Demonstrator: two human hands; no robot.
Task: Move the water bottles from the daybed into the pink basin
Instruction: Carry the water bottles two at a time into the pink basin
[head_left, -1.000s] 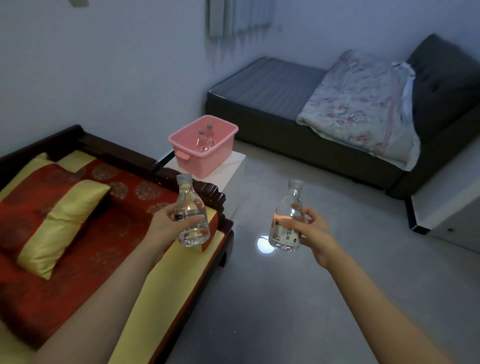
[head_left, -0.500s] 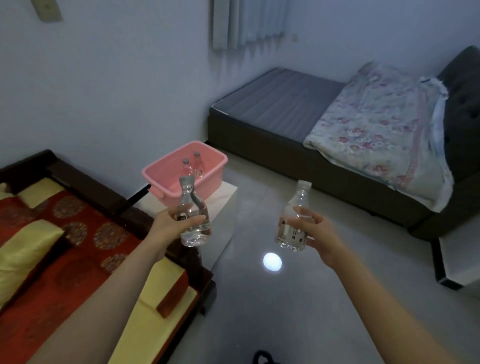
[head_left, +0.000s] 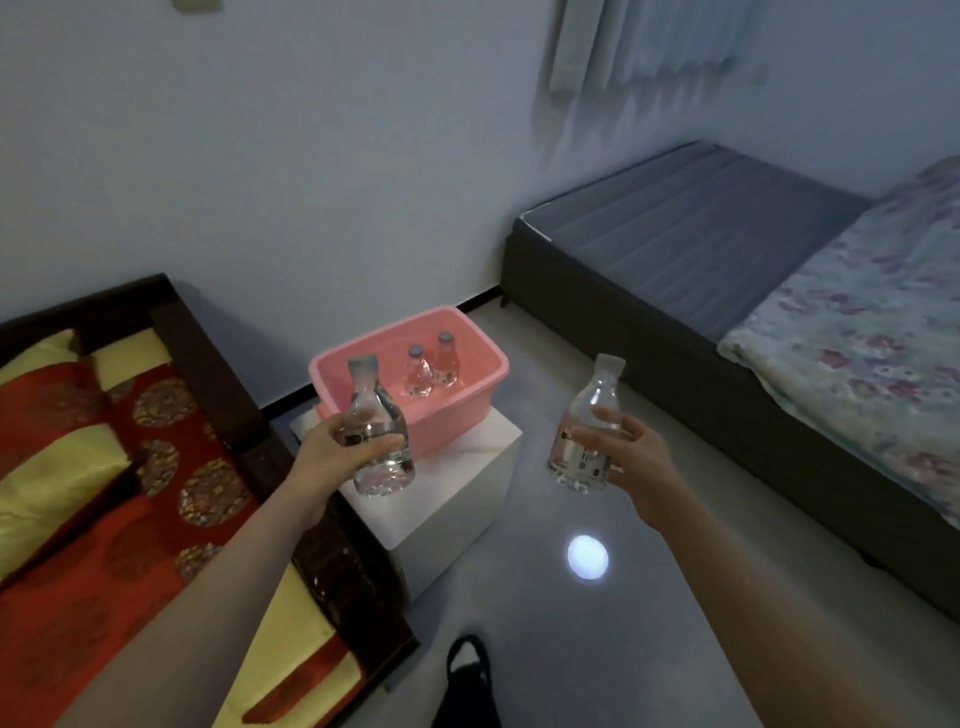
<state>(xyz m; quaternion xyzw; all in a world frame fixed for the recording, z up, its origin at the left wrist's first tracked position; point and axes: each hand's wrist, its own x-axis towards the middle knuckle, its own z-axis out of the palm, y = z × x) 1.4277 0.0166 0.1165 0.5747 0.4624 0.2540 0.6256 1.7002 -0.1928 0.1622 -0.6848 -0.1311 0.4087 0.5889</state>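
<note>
the left hand (head_left: 332, 460) grips a clear plastic water bottle (head_left: 375, 402) upright, fingers (head_left: 382, 442) curled round its middle, just in front of the pink plastic basin (head_left: 467, 413); the right hand (head_left: 641, 465) holds a second clear bottle (head_left: 589, 410) likewise, over the grey floor (head_left: 597, 649) beside the white block table (head_left: 457, 470). two small bottles (head_left: 420, 373) already stand at the basin's far side, so a hard drop could topple them. the basin's near half is open; the dark wooden daybed frame (head_left: 223, 364) crowds the left arm.
</note>
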